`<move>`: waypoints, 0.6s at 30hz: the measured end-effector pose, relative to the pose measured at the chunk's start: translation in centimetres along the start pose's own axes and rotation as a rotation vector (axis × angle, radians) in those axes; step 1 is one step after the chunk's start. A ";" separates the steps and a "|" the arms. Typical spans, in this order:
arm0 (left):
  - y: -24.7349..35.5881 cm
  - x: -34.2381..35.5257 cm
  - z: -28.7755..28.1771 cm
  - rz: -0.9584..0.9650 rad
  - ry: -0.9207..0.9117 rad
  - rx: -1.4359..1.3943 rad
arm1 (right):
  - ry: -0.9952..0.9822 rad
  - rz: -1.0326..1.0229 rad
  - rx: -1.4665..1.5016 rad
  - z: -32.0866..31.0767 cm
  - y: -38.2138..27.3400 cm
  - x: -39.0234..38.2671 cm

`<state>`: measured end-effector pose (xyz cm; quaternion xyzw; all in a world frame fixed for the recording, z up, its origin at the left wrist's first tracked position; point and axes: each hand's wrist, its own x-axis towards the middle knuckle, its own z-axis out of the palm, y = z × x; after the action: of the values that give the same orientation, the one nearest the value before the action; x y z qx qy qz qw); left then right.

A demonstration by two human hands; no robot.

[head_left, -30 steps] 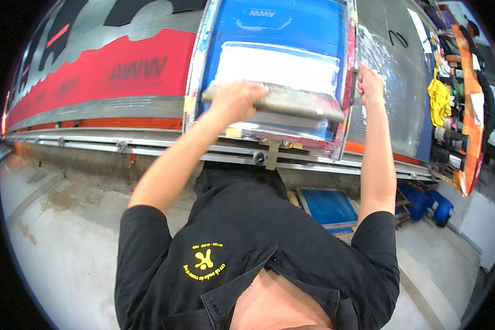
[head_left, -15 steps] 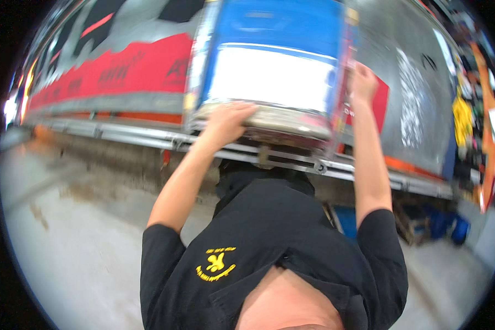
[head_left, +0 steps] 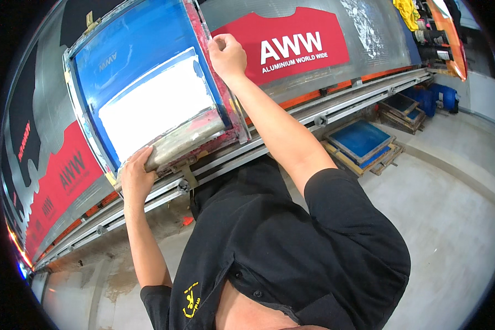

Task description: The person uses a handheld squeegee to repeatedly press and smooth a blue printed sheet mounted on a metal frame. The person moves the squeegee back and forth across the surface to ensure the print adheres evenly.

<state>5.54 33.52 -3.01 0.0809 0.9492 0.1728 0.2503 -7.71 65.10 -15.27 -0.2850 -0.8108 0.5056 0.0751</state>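
A screen-printing frame [head_left: 70, 77] with blue mesh lies over the long table, tilted in view. A broad patch of white ink [head_left: 154, 104] covers the mesh's near half. Along its near end rests a pale, ink-stained bar [head_left: 190, 136] that looks like a squeegee. My left hand [head_left: 138, 175] is at the frame's near left corner, fingers bent over the edge beside the bar's left end. My right hand [head_left: 227, 56] holds the frame's right side with curled fingers. Red cloth [head_left: 335, 38] with white lettering lies right of the frame; red cloth [head_left: 88, 148] with dark lettering lies left.
A metal rail [head_left: 280, 113] with round fittings runs along the table's near edge. Below it on the right, more blue screens [head_left: 360, 137] are stacked on the floor. Farther right stand blue containers [head_left: 443, 98] and an orange-edged rack [head_left: 451, 41] of supplies.
The screen frame has shifted left along the table with both hands on it, uncovering the white-lettered red cloth on the right. My view has turned, so the table now slants.
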 end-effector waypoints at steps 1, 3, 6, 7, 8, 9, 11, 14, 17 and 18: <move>0.0 0.2 -0.1 0.000 -0.014 -0.017 | -0.004 0.010 -0.019 -0.2 -0.1 0.1; -0.3 0.4 -0.4 0.011 -0.020 -0.009 | -0.018 0.013 -0.062 0.1 -0.2 0.0; -1.5 0.2 0.9 0.077 0.034 0.092 | -0.037 0.021 -0.089 0.5 -0.1 0.1; -2.9 -0.3 2.6 0.122 0.075 0.143 | -0.034 0.015 -0.093 0.6 0.0 0.3; -2.9 -0.6 2.9 0.168 0.114 0.189 | -0.031 0.008 -0.102 0.8 0.2 0.3; -2.6 -1.2 3.2 0.225 0.160 0.179 | -0.030 0.001 -0.112 1.0 0.4 0.3; -3.3 -1.2 2.3 0.173 0.092 0.123 | -0.046 -0.018 -0.070 1.0 0.9 0.6; -4.0 -0.2 -0.1 0.211 0.132 0.088 | -0.079 -0.037 -0.085 0.7 1.8 1.2; -3.0 4.4 -4.1 0.128 0.084 0.133 | -0.137 -0.023 -0.048 0.1 1.7 1.4; -3.5 6.5 -4.8 0.195 0.094 0.075 | -0.095 -0.039 0.011 0.1 1.6 1.3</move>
<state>-2.72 30.44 -3.28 0.1740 0.9533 0.1641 0.1844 -8.22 66.26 -16.94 -0.2444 -0.8162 0.5213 0.0480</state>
